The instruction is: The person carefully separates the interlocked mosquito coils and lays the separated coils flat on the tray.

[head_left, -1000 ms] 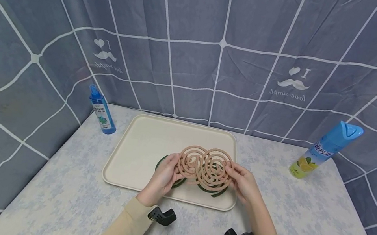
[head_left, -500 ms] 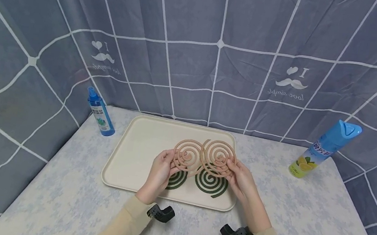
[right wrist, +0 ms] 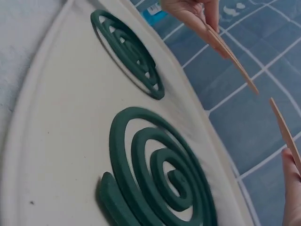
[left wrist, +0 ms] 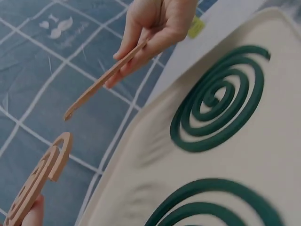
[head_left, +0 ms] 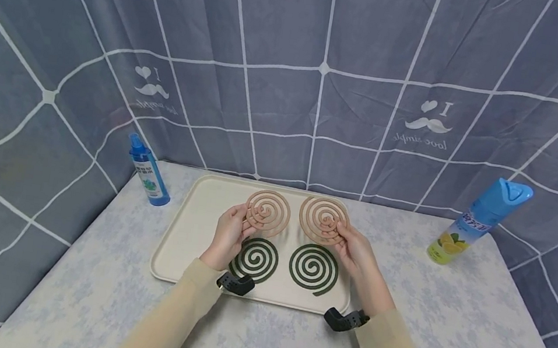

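Observation:
My left hand (head_left: 229, 233) pinches a tan mosquito coil (head_left: 280, 207) by its left edge, above the cream tray (head_left: 186, 232). On the other side my right hand (head_left: 355, 249) pinches a second tan mosquito coil (head_left: 307, 218) by its right edge. A gap separates the two tan coils, and the wrist views show both raised off the tray. Two dark green mosquito coils lie flat below them, the left green coil (head_left: 259, 277) partly behind my left hand and wrist, the right green coil (head_left: 309, 286) nearly all visible. In the left wrist view, the right hand's coil (left wrist: 94, 88) appears edge-on.
A blue spray bottle (head_left: 150, 177) stands left of the tray. To the right is a tall blue and yellow-green aerosol can (head_left: 473, 226) with a lemon print. A grey-blue curtain (head_left: 287, 34) with white lines hangs behind the pale patterned table (head_left: 449, 326).
Both hands have moved away from me over the tray, carrying the tan coils. The coils, overlapping before, have been drawn apart sideways, and the green coils are now uncovered.

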Demonstrator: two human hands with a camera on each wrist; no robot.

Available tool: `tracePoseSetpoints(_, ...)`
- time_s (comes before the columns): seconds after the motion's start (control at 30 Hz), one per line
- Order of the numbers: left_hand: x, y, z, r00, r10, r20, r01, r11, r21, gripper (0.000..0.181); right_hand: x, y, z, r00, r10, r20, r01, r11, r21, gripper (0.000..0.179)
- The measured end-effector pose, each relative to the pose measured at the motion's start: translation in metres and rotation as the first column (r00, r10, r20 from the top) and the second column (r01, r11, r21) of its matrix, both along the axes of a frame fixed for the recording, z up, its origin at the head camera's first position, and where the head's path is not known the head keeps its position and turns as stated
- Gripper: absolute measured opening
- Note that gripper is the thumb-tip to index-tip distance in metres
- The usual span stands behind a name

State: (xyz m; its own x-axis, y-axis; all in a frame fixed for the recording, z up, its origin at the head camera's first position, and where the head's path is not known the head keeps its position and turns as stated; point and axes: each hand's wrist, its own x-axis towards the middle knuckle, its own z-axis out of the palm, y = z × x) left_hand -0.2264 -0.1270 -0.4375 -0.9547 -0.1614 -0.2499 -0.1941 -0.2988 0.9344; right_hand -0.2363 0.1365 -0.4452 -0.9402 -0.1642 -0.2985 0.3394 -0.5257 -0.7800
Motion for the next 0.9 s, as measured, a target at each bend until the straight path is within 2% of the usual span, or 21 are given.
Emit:
tracePoseSetpoints(0.17, -0.021, 0.001, -0.004, 0.999, 0.034, 0.022, -0.033, 0.999, -0.034, 0.038, -0.006, 0.0, -0.005, 0.999, 0.008, 0.034, -0.009, 1.0, 0.013, 0.017)
tracePoseSetpoints(0.37, -0.038, -0.002, -0.013, 0.996, 0.076, 0.043, -0.07, 0.99, -0.125, 0.038, -0.011, -0.003, -0.011, 0.999, 0.024, 0.04, -0.025, 0.999, 0.032, 0.019)
tracePoseSetpoints(0.47, -0.044, -0.002, -0.021, 0.994, 0.089, 0.066, -0.072, 0.973, -0.22, 0.038, -0.013, -0.004, -0.013, 0.999, 0.019, 0.049, -0.021, 0.998, 0.055, 0.026)
tracePoseSetpoints(0.53, -0.045, -0.003, -0.026, 0.992, 0.1, 0.083, -0.069, 0.946, -0.316, 0.038, -0.015, -0.005, -0.013, 0.998, 0.013, 0.06, -0.016, 0.998, 0.062, 0.034)
tracePoseSetpoints(0.63, -0.045, -0.005, -0.031, 0.992, 0.101, 0.076, -0.05, 0.866, -0.497, 0.037, -0.017, -0.007, -0.014, 0.997, 0.001, 0.074, -0.006, 0.998, 0.067, 0.042)
tracePoseSetpoints(0.7, -0.043, -0.006, -0.033, 0.996, 0.074, 0.047, -0.03, 0.795, -0.606, 0.037, -0.018, -0.007, -0.015, 0.997, -0.01, 0.08, 0.004, 0.997, 0.076, 0.04)
tracePoseSetpoints(0.8, -0.04, -0.006, -0.032, 1.0, -0.011, -0.009, 0.001, 0.691, -0.723, 0.042, -0.02, -0.008, -0.015, 0.997, -0.017, 0.074, 0.01, 0.996, 0.092, 0.031)
tracePoseSetpoints(0.9, -0.039, -0.004, -0.031, 0.994, -0.109, -0.014, 0.055, 0.599, -0.799, 0.055, -0.021, -0.008, -0.017, 0.998, -0.012, 0.059, 0.005, 0.994, 0.113, 0.022)
